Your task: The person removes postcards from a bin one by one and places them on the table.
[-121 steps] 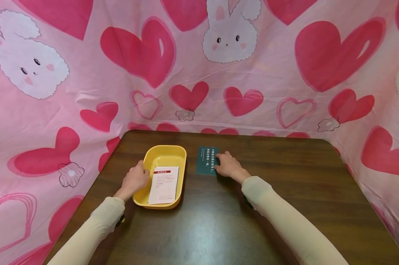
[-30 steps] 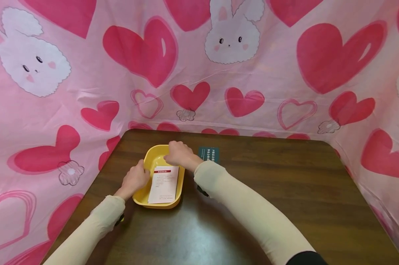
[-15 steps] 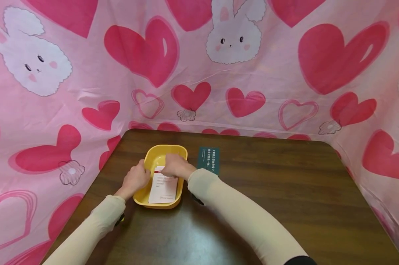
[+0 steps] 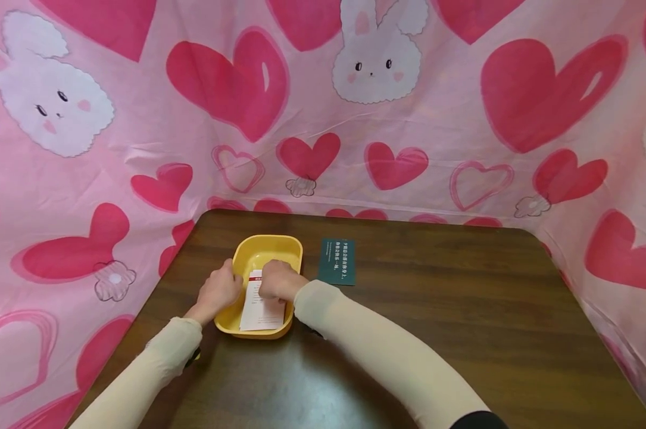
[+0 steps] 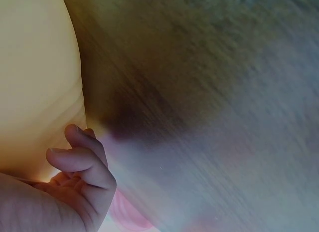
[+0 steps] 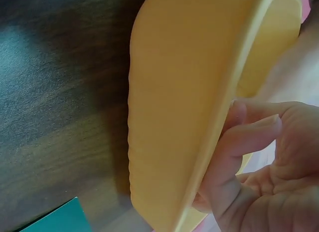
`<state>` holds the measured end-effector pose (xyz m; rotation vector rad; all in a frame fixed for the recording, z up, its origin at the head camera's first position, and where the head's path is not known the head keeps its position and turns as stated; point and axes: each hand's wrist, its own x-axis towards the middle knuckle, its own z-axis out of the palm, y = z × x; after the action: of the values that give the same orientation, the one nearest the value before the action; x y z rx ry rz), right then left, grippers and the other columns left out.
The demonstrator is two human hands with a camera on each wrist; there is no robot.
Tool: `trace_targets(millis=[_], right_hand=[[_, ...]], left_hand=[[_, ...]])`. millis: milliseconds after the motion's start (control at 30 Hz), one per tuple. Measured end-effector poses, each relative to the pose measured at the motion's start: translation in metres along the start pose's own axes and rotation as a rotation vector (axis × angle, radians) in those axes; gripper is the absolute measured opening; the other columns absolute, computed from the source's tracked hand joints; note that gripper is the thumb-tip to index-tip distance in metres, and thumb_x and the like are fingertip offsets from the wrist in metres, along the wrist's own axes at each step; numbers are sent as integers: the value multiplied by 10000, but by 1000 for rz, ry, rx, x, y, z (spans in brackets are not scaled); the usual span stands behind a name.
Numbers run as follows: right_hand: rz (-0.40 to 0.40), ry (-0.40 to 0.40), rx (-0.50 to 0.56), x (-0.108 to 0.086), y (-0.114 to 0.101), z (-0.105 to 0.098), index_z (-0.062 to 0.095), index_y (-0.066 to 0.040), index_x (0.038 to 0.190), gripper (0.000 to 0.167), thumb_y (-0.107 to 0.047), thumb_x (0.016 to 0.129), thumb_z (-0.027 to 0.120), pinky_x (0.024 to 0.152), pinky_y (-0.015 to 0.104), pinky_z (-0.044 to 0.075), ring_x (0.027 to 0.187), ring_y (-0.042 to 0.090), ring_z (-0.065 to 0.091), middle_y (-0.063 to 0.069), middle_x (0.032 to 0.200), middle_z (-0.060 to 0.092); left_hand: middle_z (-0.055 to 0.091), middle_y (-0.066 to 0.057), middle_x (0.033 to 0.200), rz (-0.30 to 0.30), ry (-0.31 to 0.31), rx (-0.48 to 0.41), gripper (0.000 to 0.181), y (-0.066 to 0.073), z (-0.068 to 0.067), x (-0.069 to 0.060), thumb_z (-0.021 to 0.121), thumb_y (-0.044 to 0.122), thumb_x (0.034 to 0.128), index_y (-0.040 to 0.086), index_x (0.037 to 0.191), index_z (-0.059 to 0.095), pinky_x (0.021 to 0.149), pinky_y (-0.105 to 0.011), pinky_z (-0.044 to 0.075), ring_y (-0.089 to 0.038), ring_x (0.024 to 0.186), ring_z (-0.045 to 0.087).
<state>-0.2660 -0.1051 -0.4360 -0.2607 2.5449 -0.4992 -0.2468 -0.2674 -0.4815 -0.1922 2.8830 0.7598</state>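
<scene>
A yellow plastic tray (image 4: 271, 239) stands on the table's left half. A stack of white cards (image 4: 258, 322) with a red heading strip lies inside it. My left hand (image 4: 222, 287) grips the tray's left rim; its curled fingers (image 5: 82, 159) show beside the yellow wall in the left wrist view. My right hand (image 4: 281, 280) is inside the tray over the right side of the cards. Its fingers (image 6: 239, 144) are bent in the right wrist view, and whether they pinch a card is hidden. A dark green card (image 4: 337, 262) with white writing lies right of the tray.
The dark brown wooden table (image 4: 451, 310) has rounded back corners. A pink cloth (image 4: 312, 77) with hearts and rabbits hangs behind it and along both sides.
My right hand has left the green card, crossed left over the tray's far right rim, and come down and nearer onto the white cards. My left hand stays on the rim.
</scene>
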Motion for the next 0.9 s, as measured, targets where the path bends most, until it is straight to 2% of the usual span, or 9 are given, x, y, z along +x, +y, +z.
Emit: trace_targets(millis=[167,267,433,533,667,833,900], right_hand=[[-13,8,-79,-7,-4,10,610,-40,1187,363,-248,933,766,503,252,518,702,179,609,74,1017,559],[-20,26,-119,-14,-5,13,562,-13,1249,458,-277,932,761,541,259,500,807,204,551,88,1040,541],[6,52,-97,-23,-6,12,509,3,1317,556,-279,920,776,608,280,496,891,226,540,99,1069,540],[26,48,-109,-24,-6,12,512,-11,1334,581,-277,904,798,632,280,498,918,223,535,90,1096,535],[28,46,-188,-23,-6,14,529,-19,1324,585,-289,890,812,686,286,506,932,225,531,92,1113,534],[-14,54,-337,-20,-6,16,586,-12,1313,517,-288,917,770,861,298,483,938,217,536,93,1146,543],[-23,54,-363,-18,-5,16,602,-14,1311,483,-276,933,751,903,300,470,938,214,538,95,1151,544]], left_hand=[[562,-203,935,-29,-22,-26,493,-4,1,-5,492,149,1033,-112,1432,366,630,-380,502,-314,751,588],[567,-205,950,-30,-23,-28,496,-5,2,-6,494,152,1036,-108,1438,364,638,-378,515,-313,760,595],[588,-250,1035,-8,-7,-16,510,-4,0,-4,503,144,1032,-112,1450,362,709,-451,560,-337,807,611],[592,-257,1054,-3,-11,-12,530,-3,1,-3,506,145,1031,-112,1469,355,711,-454,554,-341,816,613],[588,-244,1045,-4,-15,-11,554,-2,2,-1,508,150,1035,-108,1495,338,685,-420,530,-335,815,611],[583,-228,1027,-13,-16,-18,561,0,2,1,524,156,1035,-97,1498,334,665,-394,527,-321,790,607],[580,-220,1002,-16,-17,-21,555,1,1,2,523,157,1035,-97,1492,337,647,-382,521,-315,771,602]])
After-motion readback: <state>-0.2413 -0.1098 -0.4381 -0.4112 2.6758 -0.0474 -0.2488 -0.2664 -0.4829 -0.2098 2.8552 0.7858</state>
